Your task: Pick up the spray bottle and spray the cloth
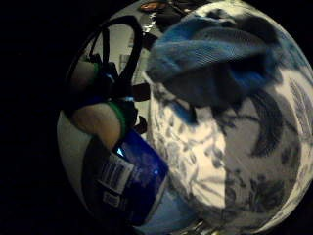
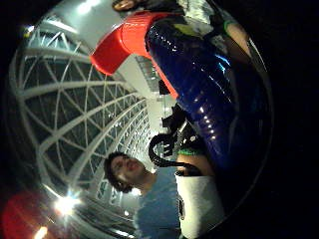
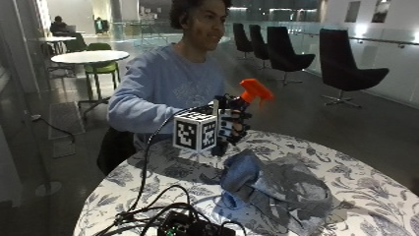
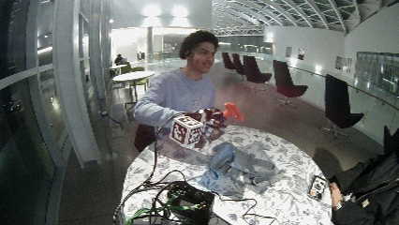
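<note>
In the outside view my gloved right hand (image 3: 230, 123) grips a dark blue spray bottle with an orange-red trigger head (image 3: 255, 91), lifted above the table's near side. The head points toward the right, over the table. A crumpled blue-grey cloth (image 3: 275, 184) lies on the table just below and in front of the bottle. The little finger side palm view shows the bottle's blue body and label (image 1: 132, 181) against my palm, with the cloth (image 1: 215, 58) beyond it. In the thumb side palm view the glossy blue bottle (image 2: 209, 94) and its red head (image 2: 119, 45) fill much of the picture.
The round table (image 3: 353, 172) has a floral blue-and-white cover. A black box with a tangle of cables (image 3: 183, 223) sits at its front edge. A phone (image 4: 318, 186) lies at the far right, next to another seated person (image 4: 368, 187). Dark chairs (image 3: 350, 71) stand behind.
</note>
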Demonstrator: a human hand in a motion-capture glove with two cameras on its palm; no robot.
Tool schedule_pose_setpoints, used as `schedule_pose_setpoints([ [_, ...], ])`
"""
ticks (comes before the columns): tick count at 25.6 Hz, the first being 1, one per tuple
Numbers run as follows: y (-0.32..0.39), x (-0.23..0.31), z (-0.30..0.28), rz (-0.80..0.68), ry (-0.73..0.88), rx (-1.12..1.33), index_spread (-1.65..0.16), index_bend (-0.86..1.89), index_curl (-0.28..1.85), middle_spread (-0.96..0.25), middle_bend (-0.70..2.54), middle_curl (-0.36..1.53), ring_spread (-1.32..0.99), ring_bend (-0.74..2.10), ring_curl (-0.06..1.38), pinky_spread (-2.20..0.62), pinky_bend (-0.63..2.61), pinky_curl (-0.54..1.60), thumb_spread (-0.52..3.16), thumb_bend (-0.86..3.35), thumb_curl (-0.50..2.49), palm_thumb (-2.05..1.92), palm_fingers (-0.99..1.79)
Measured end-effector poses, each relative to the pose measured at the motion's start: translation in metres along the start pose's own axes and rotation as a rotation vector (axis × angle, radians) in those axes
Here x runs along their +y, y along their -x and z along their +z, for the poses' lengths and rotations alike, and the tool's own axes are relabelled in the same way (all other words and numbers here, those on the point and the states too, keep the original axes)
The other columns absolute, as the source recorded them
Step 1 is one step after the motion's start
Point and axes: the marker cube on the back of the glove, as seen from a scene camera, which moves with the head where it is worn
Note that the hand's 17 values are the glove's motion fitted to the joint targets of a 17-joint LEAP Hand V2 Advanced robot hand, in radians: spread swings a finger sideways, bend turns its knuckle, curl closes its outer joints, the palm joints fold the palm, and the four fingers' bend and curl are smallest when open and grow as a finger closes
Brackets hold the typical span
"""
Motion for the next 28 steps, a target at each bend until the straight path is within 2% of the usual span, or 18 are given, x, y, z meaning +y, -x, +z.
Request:
schedule_pose_setpoints([
  [6, 0.008, -0.028, 0.085, -0.345, 0.177, -0.062, -0.29, 0.09, 0.16, -0.02, 0.31, 0.45, 0.01, 0.61, 0.41, 0.21, 0.37, 0.37, 1.11, 0.0, 0.52, 0.78, 0.92],
  [10, -0.009, -0.061, 0.138, -0.485, 0.296, 0.034, -0.29, 0.1, 0.17, -0.03, 0.3, 0.45, 0.0, 0.6, 0.41, 0.2, 0.34, 0.36, 1.09, 0.0, 0.54, 0.83, 0.9],
  [17, -0.044, -0.094, 0.215, -0.494, 0.369, 0.047, -0.3, 0.09, 0.18, -0.04, 0.3, 0.45, -0.01, 0.59, 0.4, 0.19, 0.3, 0.35, 1.05, -0.01, 0.56, 0.86, 0.89],
  [21, -0.06, -0.095, 0.22, -0.473, 0.428, 0.08, -0.31, 0.1, 0.19, -0.05, 0.3, 0.45, -0.01, 0.57, 0.4, 0.19, 0.28, 0.35, 1.04, -0.01, 0.56, 0.86, 0.88],
  [25, -0.064, -0.1, 0.216, -0.456, 0.421, 0.113, -0.31, 0.11, 0.2, -0.05, 0.29, 0.45, -0.02, 0.56, 0.39, 0.18, 0.24, 0.34, 1.04, -0.01, 0.57, 0.9, 0.83],
  [28, -0.062, -0.089, 0.21, -0.41, 0.494, 0.117, -0.31, 0.14, 0.22, -0.05, 0.28, 0.45, -0.02, 0.48, 0.38, 0.16, 0.23, 0.34, 1.04, -0.01, 0.58, 0.91, 0.73],
])
